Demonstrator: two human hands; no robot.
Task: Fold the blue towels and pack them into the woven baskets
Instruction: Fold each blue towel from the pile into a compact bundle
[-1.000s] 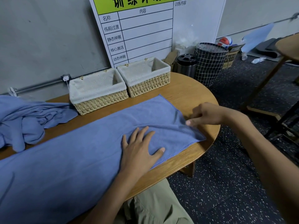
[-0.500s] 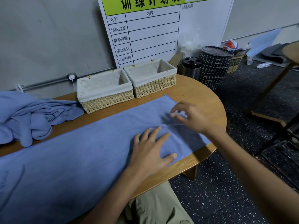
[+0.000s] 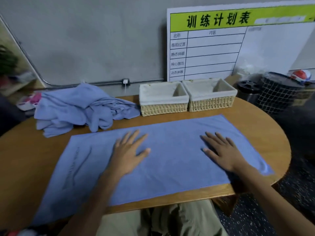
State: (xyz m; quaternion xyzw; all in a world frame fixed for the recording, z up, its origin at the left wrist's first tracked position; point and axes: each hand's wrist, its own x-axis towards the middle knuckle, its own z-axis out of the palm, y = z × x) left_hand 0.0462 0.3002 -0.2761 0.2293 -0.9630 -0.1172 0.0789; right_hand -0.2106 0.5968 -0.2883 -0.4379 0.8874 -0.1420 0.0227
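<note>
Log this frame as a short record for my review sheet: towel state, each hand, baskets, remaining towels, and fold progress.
spread towel: blue towel lies flat and open on the wooden table
left hand: left hand rests palm down on the towel, fingers straight
right hand: right hand rests palm down on the towel, fingers spread
baskets: left basket and right basket stand side by side at the table's far edge; no towel shows in either
remaining towels: crumpled blue pile left of the baskets
fold progress: no fold made yet
</note>
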